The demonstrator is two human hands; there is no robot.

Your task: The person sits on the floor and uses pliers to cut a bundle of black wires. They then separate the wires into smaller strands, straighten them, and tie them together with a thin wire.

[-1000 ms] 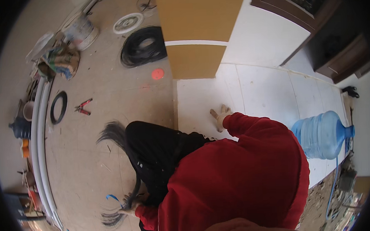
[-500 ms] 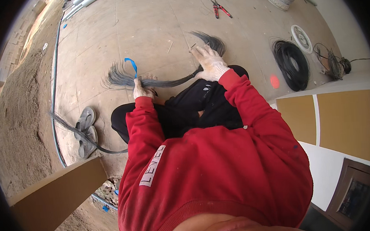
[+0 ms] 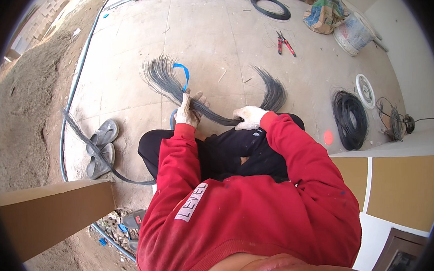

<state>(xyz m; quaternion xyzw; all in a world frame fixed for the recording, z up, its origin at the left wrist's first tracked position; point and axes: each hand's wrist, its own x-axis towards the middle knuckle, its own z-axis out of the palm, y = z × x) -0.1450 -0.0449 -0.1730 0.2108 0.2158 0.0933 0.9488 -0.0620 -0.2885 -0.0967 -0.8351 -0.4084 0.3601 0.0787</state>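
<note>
A long bundle of thin dark grey wire [image 3: 215,118] sags in a curve across the front of my crossed legs, both ends fanned out. My left hand [image 3: 188,110], in a whitish work glove, is closed around it near the left fan. A loop of blue strap [image 3: 186,74] sticks up beside that grip. Farther right along the same bundle, my gloved right hand [image 3: 250,117] is closed on it, just short of the right fan, which curls up and away. The fingers of both hands are partly hidden.
Red-handled pliers [image 3: 286,44] lie ahead on the tiled floor. At right are a coil of dark wire [image 3: 350,119] and a white disc [image 3: 365,91]; a bucket [image 3: 354,34] and sack [image 3: 326,14] stand beyond. Sandals [image 3: 102,144] and another wire bundle [image 3: 97,152] lie left.
My right hand has drawn back toward me, from beside the right fan onto the bundle. The bundle's left fan now points more away from me. The view has shifted too.
</note>
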